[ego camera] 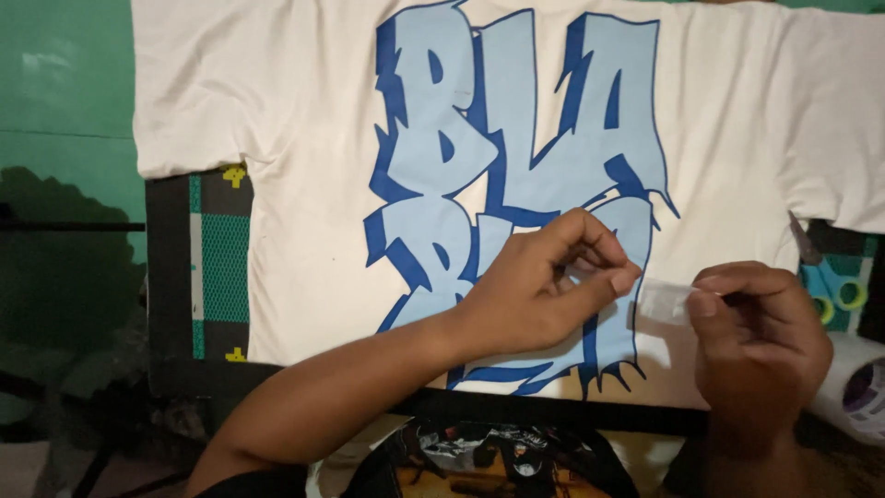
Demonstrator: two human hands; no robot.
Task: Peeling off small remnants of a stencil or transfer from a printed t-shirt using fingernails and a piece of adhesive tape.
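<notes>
A white T-shirt (304, 120) lies flat on a dark board, printed with big light-blue graffiti letters (516, 157) outlined in darker blue. My left hand (544, 286) hovers over the lower part of the print, thumb and fingers pinched on one end of a small translucent strip of tape (666, 301). My right hand (761, 341) pinches the strip's other end, just right of the print. The strip is stretched between both hands, above the shirt.
The shirt rests on a dark board (171, 295) with a green mesh panel (224, 267). Scissors with green and yellow handles (834, 293) lie at the right edge, above a white roll (853, 387). A dark printed garment (498, 461) lies at the bottom. The wall is green (64, 92).
</notes>
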